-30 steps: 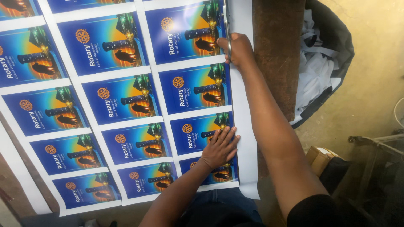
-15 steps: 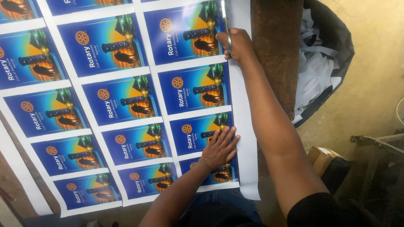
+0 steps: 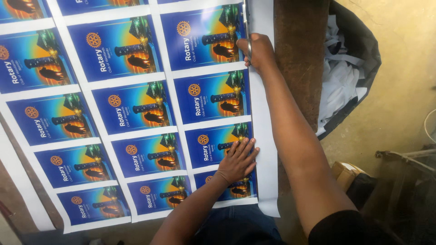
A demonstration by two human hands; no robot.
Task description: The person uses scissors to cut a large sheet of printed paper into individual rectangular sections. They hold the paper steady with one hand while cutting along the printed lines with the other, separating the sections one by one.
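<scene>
A large white printed sheet (image 3: 175, 75) covered with several blue and orange posters lies across the brown table (image 3: 297, 50). My right hand (image 3: 259, 51) is far up the sheet's right side, closed on scissors (image 3: 246, 27) whose metal blades point away from me along the right edge of the posters. The white margin strip (image 3: 263, 136) runs down beside my right forearm. My left hand (image 3: 237, 159) lies flat, fingers spread, on the lower right posters near me.
A black bin bag (image 3: 363, 59) full of white paper offcuts stands on the floor right of the table. A brown cardboard box (image 3: 345, 171) and a metal frame (image 3: 404, 159) sit at the lower right. The table's right edge runs beside the sheet.
My right hand with the scissors has moved slightly further up the sheet's right edge. My left hand has stayed pressed on the same posters.
</scene>
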